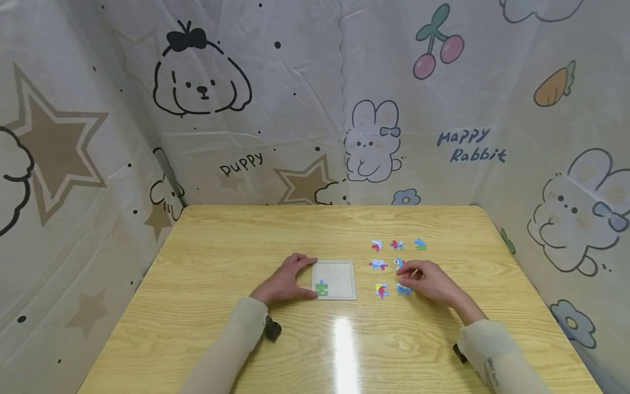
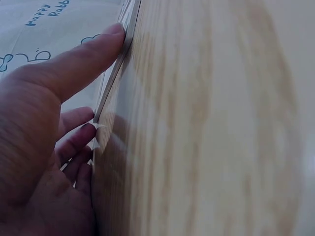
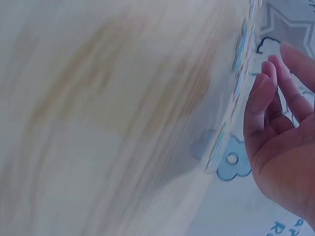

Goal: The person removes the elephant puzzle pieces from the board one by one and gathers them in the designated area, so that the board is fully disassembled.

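Note:
A shallow, pale puzzle tray (image 1: 336, 261) lies on the table. In its near left corner sits a green jigsaw piece (image 1: 321, 289) with a blue knob. My left hand (image 1: 286, 279) holds the tray's left side, index finger at the far corner and thumb at the near one. The left wrist view shows that thumb (image 2: 93, 56) on the tray's edge. To the right, my right hand (image 1: 428, 282) hovers over loose pieces, fingers loosely bent and nothing between them. Below its fingertips are a blue piece (image 1: 403, 290) and a partly covered blue-and-white piece (image 1: 397, 263).
Other loose pieces lie in rows right of the tray: a yellow-and-red piece (image 1: 381, 290), a pink-and-blue piece (image 1: 378, 265), and a blue-green piece (image 1: 420, 244) among them. The wooden table (image 1: 221, 235) meets patterned cloth (image 1: 295, 109) at the back and sides.

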The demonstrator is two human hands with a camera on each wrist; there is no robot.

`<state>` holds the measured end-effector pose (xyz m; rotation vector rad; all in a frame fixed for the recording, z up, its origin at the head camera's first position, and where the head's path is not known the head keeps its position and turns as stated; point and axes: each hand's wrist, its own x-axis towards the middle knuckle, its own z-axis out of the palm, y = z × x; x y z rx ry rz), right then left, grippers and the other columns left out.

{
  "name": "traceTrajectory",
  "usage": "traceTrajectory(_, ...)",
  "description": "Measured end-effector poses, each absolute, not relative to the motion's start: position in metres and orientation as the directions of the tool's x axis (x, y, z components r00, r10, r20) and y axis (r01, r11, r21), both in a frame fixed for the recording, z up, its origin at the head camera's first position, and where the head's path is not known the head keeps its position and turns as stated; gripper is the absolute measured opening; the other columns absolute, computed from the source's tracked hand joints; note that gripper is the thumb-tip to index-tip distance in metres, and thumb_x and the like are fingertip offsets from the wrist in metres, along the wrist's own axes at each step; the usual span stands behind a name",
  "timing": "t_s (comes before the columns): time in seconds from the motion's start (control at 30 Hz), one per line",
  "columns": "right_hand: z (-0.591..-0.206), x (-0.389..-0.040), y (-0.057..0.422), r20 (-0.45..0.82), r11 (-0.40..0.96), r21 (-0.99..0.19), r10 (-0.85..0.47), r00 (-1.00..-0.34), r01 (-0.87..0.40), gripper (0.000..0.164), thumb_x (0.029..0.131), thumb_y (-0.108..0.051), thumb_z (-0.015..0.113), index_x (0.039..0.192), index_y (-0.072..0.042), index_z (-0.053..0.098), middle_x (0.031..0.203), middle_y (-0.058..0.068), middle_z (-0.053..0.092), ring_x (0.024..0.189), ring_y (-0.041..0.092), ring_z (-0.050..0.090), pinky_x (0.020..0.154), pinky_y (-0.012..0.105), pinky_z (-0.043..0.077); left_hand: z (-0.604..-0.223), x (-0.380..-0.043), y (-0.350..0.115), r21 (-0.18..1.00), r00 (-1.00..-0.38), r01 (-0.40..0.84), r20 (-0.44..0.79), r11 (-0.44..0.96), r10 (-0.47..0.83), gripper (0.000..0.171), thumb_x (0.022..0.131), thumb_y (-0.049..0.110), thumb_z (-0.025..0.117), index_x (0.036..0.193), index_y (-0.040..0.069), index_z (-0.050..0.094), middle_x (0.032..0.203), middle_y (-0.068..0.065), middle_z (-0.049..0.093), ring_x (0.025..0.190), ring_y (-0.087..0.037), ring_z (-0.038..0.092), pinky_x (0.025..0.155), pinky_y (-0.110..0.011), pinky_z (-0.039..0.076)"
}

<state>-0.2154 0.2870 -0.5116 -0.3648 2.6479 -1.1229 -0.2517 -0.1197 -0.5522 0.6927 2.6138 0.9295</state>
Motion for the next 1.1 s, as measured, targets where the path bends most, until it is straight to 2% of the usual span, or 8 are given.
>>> traceTrajectory(0.3, -0.508, -0.219, 0.256, -0.087, 0.639, -0.747, -0.366, -0.927, -0.182, 0.018, 0.099, -0.016, 0.070, 0.112, -0.003, 0.072, 0.096, 0.004, 0.067, 0.081, 0.019, 0.057, 0.069, 0.025, 0.048, -0.553, -0.253, -0.120, 0.653, -0.844, 0.341, -0.105, 0.677, 0.526, 0.094, 0.080, 0.051, 0.087, 0.159, 0.023, 0.044, 0.155, -0.007, 0.040, 0.144, -0.029, 0.038, 0.117, -0.055, 0.039)
traceTrajectory(0.67, -0.511, -0.226, 0.196, -0.095, 0.578, -0.790, -0.445, -0.890, -0.205, 0.019, 0.098, -0.015, 0.072, 0.112, -0.003, 0.072, 0.096, 0.005, 0.065, 0.072, 0.014, 0.055, 0.057, 0.025, 0.047, -0.548, -0.250, -0.119, 0.647, -0.851, 0.328, -0.114, 0.688, 0.513, 0.093, 0.081, 0.049, 0.088, 0.158, 0.021, 0.045, 0.154, -0.009, 0.041, 0.143, -0.031, 0.039, 0.118, -0.055, 0.038)
traceTrajectory(0.93, -0.520, -0.231, 0.159, -0.124, 0.575, -0.790, -0.492, -0.862, -0.214, 0.020, 0.096, -0.015, 0.074, 0.114, -0.006, 0.073, 0.094, 0.002, 0.067, 0.075, 0.012, 0.057, 0.065, 0.024, 0.047, -0.547, -0.250, -0.120, 0.649, -0.857, 0.314, -0.122, 0.693, 0.501, 0.093, 0.080, 0.050, 0.087, 0.158, 0.023, 0.045, 0.154, -0.008, 0.041, 0.143, -0.030, 0.039, 0.118, -0.055, 0.038)
traceTrajectory(1.1, -0.521, -0.232, 0.141, -0.131, 0.565, -0.795, -0.518, -0.845, -0.223, 0.021, 0.095, -0.012, 0.075, 0.114, -0.004, 0.073, 0.095, 0.003, 0.068, 0.076, 0.013, 0.060, 0.064, 0.025, 0.050, -0.550, -0.252, -0.121, 0.648, -0.853, 0.331, -0.106, 0.686, 0.512, 0.094, 0.080, 0.053, 0.087, 0.158, 0.023, 0.045, 0.154, -0.008, 0.041, 0.143, -0.029, 0.039, 0.118, -0.055, 0.038)
